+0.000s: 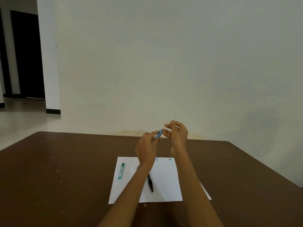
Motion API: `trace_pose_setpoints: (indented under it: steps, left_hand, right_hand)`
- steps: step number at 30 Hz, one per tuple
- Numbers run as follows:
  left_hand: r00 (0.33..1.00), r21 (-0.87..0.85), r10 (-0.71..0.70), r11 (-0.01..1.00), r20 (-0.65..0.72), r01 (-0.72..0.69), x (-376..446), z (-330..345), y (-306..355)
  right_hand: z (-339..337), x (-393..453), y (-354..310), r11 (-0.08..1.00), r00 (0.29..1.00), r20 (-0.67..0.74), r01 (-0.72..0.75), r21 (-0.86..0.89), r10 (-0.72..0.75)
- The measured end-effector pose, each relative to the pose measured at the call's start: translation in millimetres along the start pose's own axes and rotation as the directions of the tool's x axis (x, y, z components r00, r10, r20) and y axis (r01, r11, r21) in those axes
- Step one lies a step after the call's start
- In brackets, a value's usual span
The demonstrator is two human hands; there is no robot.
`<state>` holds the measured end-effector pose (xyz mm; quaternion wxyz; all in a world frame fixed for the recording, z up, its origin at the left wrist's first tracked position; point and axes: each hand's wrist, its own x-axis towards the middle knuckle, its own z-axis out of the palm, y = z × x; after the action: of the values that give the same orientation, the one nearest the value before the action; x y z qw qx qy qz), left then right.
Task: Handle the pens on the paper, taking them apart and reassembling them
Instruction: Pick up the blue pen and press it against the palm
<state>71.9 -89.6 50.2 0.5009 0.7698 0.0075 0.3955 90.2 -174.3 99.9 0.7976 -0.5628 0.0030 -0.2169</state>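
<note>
Both forearms enter from the bottom edge, bare, reaching up over a brown table [49, 169]. White paper [165, 177] lies flat under them, its near edge close to the camera; a second sheet's corner pokes out at the right beneath it.

On the paper: black pen [150, 182] lying lengthwise near the middle, partly crossed by the left forearm. Green lead case [121, 171] near the left edge, well apart from the pen. Small blue piece [157, 158] and a tiny grey bit [170, 159] near the far edge (too small to identify).

Left hand [146, 149] raised above the table, thumb and fingers closed on a blue pen barrel [159, 134], tilted up to the right. Right hand [177, 135] just beside it, fingertips pinched together on a thin rod [174, 120] that sticks out above them; whether the rod enters the barrel, cannot tell.

Pale wall [164, 63] behind; dark doorway [26, 54] far left.
</note>
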Motion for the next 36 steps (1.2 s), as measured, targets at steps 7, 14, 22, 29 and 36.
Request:
trace_pose_setpoints:
  steps: [7, 14, 22, 29, 36]
  left_hand:
    - [1.000, -0.017, -0.001, 1.000, -0.015, 0.001, -2, 0, 2]
    - [1.000, 0.007, 0.010, 1.000, -0.004, -0.010, -2, -1, -1]
    - [0.999, 0.029, 0.038, 0.999, 0.019, -0.039, -1, -2, -5]
    - [1.000, 0.022, 0.018, 1.000, 0.019, -0.018, -2, -2, -4]
    - [1.000, 0.008, 0.014, 1.000, 0.000, -0.014, -1, -2, 0]
  right_hand:
    - [-7, -1, 2, 0.997, 0.998, 0.050, 0.034, -0.072, -0.031]
    - [-6, 1, 1, 0.996, 0.998, 0.022, 0.061, -0.062, -0.060]
    - [-6, 2, 6, 0.992, 0.996, 0.061, 0.069, -0.110, -0.062]
    - [-7, 1, 9, 0.980, 0.993, 0.081, 0.104, -0.170, -0.091]
    - [-12, 1, 12, 0.958, 0.982, 0.187, 0.074, -0.275, -0.022]
